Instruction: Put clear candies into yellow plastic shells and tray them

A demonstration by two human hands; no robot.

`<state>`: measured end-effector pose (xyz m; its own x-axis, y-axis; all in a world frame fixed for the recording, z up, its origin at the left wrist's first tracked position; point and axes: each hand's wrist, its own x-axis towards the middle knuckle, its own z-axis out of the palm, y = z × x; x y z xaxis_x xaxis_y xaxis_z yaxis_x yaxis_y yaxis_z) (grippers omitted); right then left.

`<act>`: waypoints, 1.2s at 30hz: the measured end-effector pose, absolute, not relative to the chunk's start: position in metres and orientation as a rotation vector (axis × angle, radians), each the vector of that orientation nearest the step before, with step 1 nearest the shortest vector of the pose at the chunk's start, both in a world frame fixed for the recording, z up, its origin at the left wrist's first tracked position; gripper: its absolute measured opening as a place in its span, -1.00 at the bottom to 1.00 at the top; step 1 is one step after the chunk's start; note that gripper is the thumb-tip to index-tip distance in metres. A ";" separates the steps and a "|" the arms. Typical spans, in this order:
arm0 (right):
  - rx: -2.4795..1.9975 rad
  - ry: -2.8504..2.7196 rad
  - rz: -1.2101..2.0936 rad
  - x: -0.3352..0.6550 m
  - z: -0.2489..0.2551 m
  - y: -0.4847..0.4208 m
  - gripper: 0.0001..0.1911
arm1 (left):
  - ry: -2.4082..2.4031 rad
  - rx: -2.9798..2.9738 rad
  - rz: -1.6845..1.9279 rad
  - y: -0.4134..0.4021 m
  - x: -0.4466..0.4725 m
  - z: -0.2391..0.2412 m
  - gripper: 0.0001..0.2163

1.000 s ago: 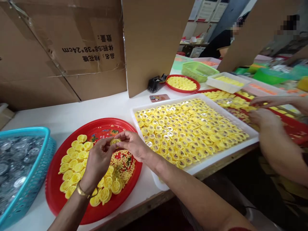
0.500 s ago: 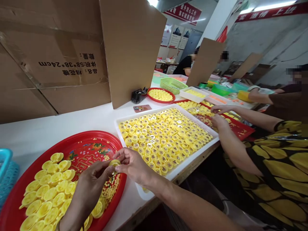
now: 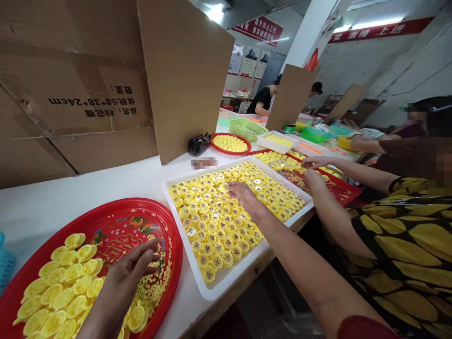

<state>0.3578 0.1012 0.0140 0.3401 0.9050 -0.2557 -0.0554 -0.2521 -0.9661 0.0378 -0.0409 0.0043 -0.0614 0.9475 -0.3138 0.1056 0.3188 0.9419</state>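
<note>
My left hand [image 3: 123, 278] lies low over the round red tray [image 3: 116, 221] with its fingers stretched out, holding nothing. Its fingertips are by the heap of small yellow beads [image 3: 155, 285]. Rows of open yellow caps [image 3: 60, 287] fill the tray's left part. My right hand [image 3: 243, 194] reaches across the white rectangular tray [image 3: 219, 287], palm down. Its fingertips are pressed together on a yellow cap among the filled yellow caps [image 3: 212, 221] packed there.
Large cardboard boxes [image 3: 70, 94] and an upright cardboard divider [image 3: 187, 80] stand behind the trays. A blue basket [image 3: 4, 263] shows at the left edge. A co-worker's hands [image 3: 312, 179] work over another red tray [image 3: 339, 188] to the right. Behind are a tape dispenser [image 3: 197, 143] and a green basket [image 3: 247, 128].
My hands, which were together pinching one yellow cap over the red tray, have parted. The right hand moved to the white tray and the left dropped onto the red tray. The view shifted right.
</note>
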 end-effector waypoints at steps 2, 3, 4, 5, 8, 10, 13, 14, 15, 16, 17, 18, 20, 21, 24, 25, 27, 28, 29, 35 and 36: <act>-1.568 -0.783 1.146 0.362 0.005 0.115 -0.74 | 1.463 1.032 0.908 -0.045 0.035 -0.002 -0.43; -1.583 -0.777 1.155 0.362 0.000 0.119 -0.70 | 1.450 1.037 0.888 -0.046 0.034 -0.005 -0.43; -1.597 -0.773 1.161 0.361 -0.004 0.123 -0.67 | 1.438 1.041 0.870 -0.047 0.034 -0.007 -0.44; -1.611 -0.769 1.162 0.360 -0.007 0.125 -0.66 | 1.426 1.042 0.853 -0.048 0.033 -0.009 -0.45; -1.632 -0.766 1.150 0.359 -0.012 0.130 -0.65 | 1.415 1.029 0.842 -0.047 0.032 -0.013 -0.47; -1.627 -0.768 1.139 0.359 -0.014 0.133 -0.65 | 1.413 1.016 0.836 -0.046 0.030 -0.016 -0.48; -1.598 -0.769 1.127 0.359 -0.011 0.135 -0.67 | 1.396 1.015 0.817 -0.045 0.026 -0.024 -0.49; -1.580 -0.770 1.128 0.359 -0.008 0.134 -0.69 | 1.388 1.020 0.812 -0.045 0.025 -0.026 -0.48; -1.556 -0.776 1.135 0.358 -0.004 0.131 -0.74 | 1.385 1.028 0.811 -0.044 0.024 -0.027 -0.48; -1.521 -0.788 1.151 0.355 0.000 0.126 -0.79 | 1.385 1.037 0.811 -0.044 0.025 -0.028 -0.48; -1.478 -0.807 1.180 0.351 0.006 0.119 -0.83 | 1.391 1.052 0.814 -0.043 0.026 -0.026 -0.49; -1.430 -0.833 1.219 0.345 0.011 0.110 -0.84 | 1.404 1.069 0.823 -0.042 0.029 -0.023 -0.50; -1.326 -0.890 1.324 0.328 0.021 0.088 -0.83 | 1.430 1.110 0.850 -0.039 0.039 -0.011 -0.53; -1.268 -0.924 1.382 0.317 0.026 0.076 -0.81 | 1.436 1.131 0.871 -0.037 0.046 -0.003 -0.54; -1.074 -1.056 1.525 0.281 0.034 0.041 -0.76 | 1.355 1.196 0.957 -0.029 0.067 0.018 -0.55; -1.026 -1.105 1.551 0.270 0.035 0.031 -0.75 | 1.330 1.211 0.989 -0.027 0.073 0.022 -0.55; -0.986 -1.188 1.574 0.251 0.035 0.016 -0.74 | 1.303 1.217 1.039 -0.024 0.081 0.027 -0.57; -0.986 -1.221 1.575 0.244 0.035 0.011 -0.74 | 1.312 1.222 1.061 -0.023 0.082 0.028 -0.60; -0.991 -1.248 1.570 0.239 0.034 0.008 -0.74 | 1.331 1.237 1.078 -0.023 0.082 0.028 -0.64; -0.979 -1.300 1.508 0.224 0.025 -0.003 -0.79 | 1.473 1.419 1.074 -0.029 0.072 0.022 -0.67; -0.985 -1.302 1.507 0.223 0.023 -0.004 -0.79 | 1.488 1.421 1.063 -0.030 0.071 0.020 -0.66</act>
